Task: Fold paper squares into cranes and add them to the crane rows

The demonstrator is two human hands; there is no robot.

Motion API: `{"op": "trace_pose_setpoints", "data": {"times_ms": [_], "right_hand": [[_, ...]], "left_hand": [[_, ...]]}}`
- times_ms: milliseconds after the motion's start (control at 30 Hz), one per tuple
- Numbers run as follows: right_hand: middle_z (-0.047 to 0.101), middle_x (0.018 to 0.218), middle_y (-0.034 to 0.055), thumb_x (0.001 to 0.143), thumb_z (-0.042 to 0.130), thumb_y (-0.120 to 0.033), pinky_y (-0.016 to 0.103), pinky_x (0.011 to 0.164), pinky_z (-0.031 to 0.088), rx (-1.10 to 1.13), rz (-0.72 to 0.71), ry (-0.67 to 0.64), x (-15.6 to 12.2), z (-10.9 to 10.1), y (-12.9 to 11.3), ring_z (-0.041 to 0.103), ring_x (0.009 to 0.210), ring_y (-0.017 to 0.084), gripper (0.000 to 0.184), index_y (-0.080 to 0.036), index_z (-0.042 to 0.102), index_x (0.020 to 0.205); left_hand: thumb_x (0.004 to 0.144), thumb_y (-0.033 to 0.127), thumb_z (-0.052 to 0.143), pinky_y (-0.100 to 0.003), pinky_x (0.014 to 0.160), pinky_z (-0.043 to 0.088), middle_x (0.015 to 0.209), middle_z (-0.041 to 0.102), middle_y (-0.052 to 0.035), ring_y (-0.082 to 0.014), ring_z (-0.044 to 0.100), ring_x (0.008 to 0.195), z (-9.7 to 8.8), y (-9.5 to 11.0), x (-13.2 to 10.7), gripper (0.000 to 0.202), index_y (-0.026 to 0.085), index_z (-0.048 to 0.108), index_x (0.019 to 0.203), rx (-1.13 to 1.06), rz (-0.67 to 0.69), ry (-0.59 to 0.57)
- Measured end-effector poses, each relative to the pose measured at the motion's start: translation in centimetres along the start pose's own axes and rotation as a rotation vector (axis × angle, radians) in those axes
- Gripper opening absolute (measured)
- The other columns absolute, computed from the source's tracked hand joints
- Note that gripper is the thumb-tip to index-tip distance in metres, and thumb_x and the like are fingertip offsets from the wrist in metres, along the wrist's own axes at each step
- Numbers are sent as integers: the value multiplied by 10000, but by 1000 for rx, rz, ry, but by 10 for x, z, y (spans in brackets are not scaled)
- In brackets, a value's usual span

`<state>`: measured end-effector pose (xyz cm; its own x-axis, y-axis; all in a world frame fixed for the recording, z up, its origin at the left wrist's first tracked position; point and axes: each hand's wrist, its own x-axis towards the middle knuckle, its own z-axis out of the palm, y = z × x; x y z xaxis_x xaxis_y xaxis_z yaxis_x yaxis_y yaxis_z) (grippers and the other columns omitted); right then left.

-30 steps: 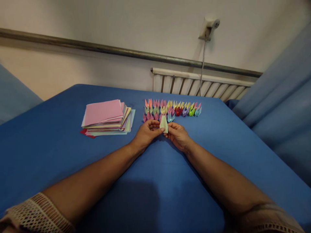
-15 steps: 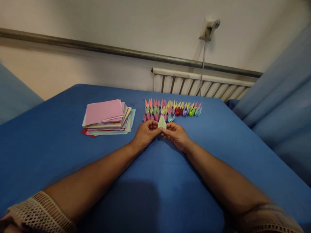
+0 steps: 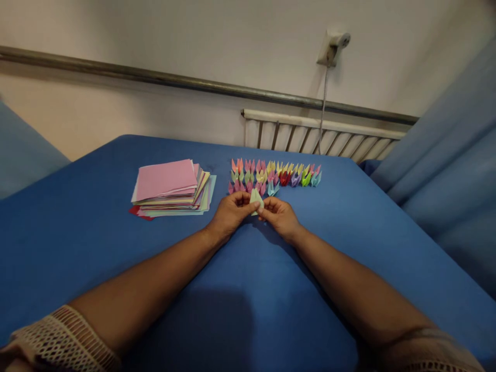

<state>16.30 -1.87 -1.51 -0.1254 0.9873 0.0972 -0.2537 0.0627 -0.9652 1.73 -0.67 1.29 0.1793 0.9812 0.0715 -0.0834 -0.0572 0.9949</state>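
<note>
Both my hands meet over the middle of the blue table and pinch a small, pale green folded paper piece. My left hand grips its left side with thumb and fingers closed. From the right, my right hand holds the other side, fingers curled. Just beyond the hands stand rows of several small folded paper pieces in many colours. A stack of coloured paper sheets, pink on top, lies to the left of my hands.
A white radiator and a metal rail run along the wall behind the table. A wall socket with a hanging cord sits above the radiator. Blue fabric hangs at the right.
The green piece pointed up tall between my fingers one second ago; now it sits lower and more folded in my fingertips. Both hands have shifted slightly away from me.
</note>
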Motion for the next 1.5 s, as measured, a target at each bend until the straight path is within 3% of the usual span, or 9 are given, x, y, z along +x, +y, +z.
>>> {"op": "trace_pose_setpoints", "data": {"times_ms": [167, 300, 467, 567, 700, 900, 1000, 1167, 1500], "right_hand": [[593, 575, -53, 623, 787, -407, 235, 549, 432, -55, -29, -32, 0, 2, 3, 533, 517, 83, 301, -196, 575, 663], [600, 584, -52, 610, 788, -393, 237, 544, 431, -63, -20, -52, 0, 2, 6, 530, 509, 81, 293, -195, 578, 658], [598, 589, -49, 622, 774, -384, 244, 557, 441, -28, -65, 30, 2, 1, 6, 533, 524, 88, 269, -198, 588, 678], [606, 601, -44, 637, 760, -379, 247, 566, 445, -42, -113, 83, 2, 1, 7, 542, 539, 95, 251, -197, 600, 703], [608, 622, -36, 657, 735, -384, 253, 582, 455, -103, -120, 89, 1, 3, 12, 556, 562, 106, 250, -194, 587, 721], [571, 659, -43, 726, 698, -378, 228, 531, 412, -296, -195, 176, 1, -2, 12, 505, 546, 95, 227, -202, 584, 813], [584, 711, -22, 789, 634, -347, 236, 569, 431, -332, -296, 214, 1, -7, 8, 516, 578, 99, 152, -199, 609, 810], [603, 768, -2, 801, 630, -291, 254, 642, 465, -380, -418, 231, 1, -8, 4, 552, 653, 115, 92, -199, 634, 797], [615, 790, 11, 845, 598, -253, 273, 670, 484, -475, -531, 200, -7, -4, -4, 581, 700, 133, 66, -209, 647, 841]], "left_hand": [[629, 321, 783, -218, 575, 392, 646, 607, 17, -91, 506, 590, -3, 0, 1, 205, 153, 671, 662, 11, 7, 50], [641, 341, 777, -228, 626, 444, 681, 628, 6, -105, 544, 630, -6, 2, 5, 220, 153, 676, 695, -25, 37, 100], [642, 371, 791, -221, 592, 466, 785, 664, -10, -111, 585, 662, -4, 3, 2, 320, 162, 691, 862, -95, -69, -1], [622, 345, 810, -197, 532, 451, 769, 660, -11, -92, 573, 609, 0, 2, -3, 311, 149, 702, 839, -87, -147, -78], [602, 317, 820, -192, 551, 499, 715, 634, 9, -82, 588, 592, 2, -1, -5, 278, 136, 669, 749, -156, -183, -16], [576, 303, 825, -238, 587, 568, 673, 574, 41, -81, 579, 597, 1, -3, -1, 306, 143, 600, 707, -199, -147, 74], [572, 305, 824, -239, 565, 567, 672, 570, 42, -81, 567, 588, 2, -4, -2, 310, 147, 595, 710, -168, -154, 57], [587, 312, 816, -229, 666, 552, 658, 579, 51, -65, 566, 604, 5, -6, -3, 292, 142, 614, 710, -149, -117, 17], [658, 285, 747, -239, 683, 496, 739, 670, 15, -115, 614, 690, -1, -6, 1, 186, 160, 661, 766, 126, 59, -20]]}}
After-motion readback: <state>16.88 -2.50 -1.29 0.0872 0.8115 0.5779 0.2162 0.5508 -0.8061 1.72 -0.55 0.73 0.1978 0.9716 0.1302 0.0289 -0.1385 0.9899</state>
